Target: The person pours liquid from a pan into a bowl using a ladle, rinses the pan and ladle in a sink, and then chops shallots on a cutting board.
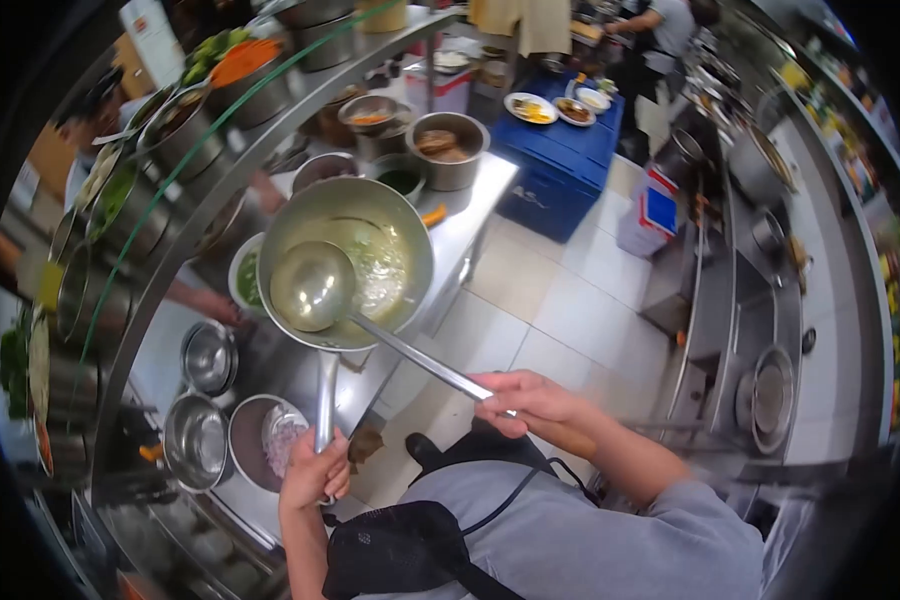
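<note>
My left hand (315, 470) grips the long handle of a steel pan (300, 215) held above the steel counter. Pale soupy liquid with noodles lies in the pan. My right hand (525, 398) holds the handle of a large steel ladle (312, 285). The ladle's bowl rests inside the pan on its near left side, filled with pale liquid.
The steel counter (475, 195) carries several bowls and pots, some with sauces and greens. A curved shelf (185, 215) on the left holds tubs of vegetables. Another person's hand (210, 303) reaches under the shelf. A blue crate (560, 165) bears plates. Stoves line the right side.
</note>
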A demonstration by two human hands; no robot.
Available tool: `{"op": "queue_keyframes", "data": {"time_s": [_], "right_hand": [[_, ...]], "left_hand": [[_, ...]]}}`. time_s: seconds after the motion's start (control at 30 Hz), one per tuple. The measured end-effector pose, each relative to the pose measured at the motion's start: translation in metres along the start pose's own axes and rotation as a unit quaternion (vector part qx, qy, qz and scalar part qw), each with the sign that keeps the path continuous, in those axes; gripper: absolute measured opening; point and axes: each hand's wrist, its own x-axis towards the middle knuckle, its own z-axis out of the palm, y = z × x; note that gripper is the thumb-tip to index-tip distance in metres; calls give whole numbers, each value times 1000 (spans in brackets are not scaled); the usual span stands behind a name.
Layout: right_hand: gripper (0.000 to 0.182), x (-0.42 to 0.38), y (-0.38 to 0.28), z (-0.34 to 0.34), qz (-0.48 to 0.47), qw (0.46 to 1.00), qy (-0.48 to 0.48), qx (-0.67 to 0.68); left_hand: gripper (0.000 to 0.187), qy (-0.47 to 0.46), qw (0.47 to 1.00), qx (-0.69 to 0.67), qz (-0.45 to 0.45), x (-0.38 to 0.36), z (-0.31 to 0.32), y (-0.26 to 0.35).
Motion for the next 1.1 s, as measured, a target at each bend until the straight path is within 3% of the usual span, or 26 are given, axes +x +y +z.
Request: {"op": "queue_keyframes", "data": {"time_s": [0.2,0.53,0.6,0.7,0.83,0.93,1.1], "right_hand": [[68,-93,53,-76,-69,992,56,88],[71,-260,85,-199,-190,950,226,102],[65,-287,84,-209,-201,941,253,101],[48,-318,73,-221,-263,888,373,61],[34,-355,49,-249,-319,839,427,108],[34,-370,34,-276,-369,800,433,191],[35,-386,-2,-332,-380,745,502,220]], "left_hand": [[20,-118,986,73,-93,57,80,-7],[18,-258,924,209,-190,204,321,-55],[19,-272,914,232,-193,224,374,-68],[22,-326,881,281,-197,262,446,-96],[24,-371,843,344,-184,290,558,-117],[24,-425,816,346,-182,318,631,-136],[25,-477,768,377,-200,373,745,-177]]}}
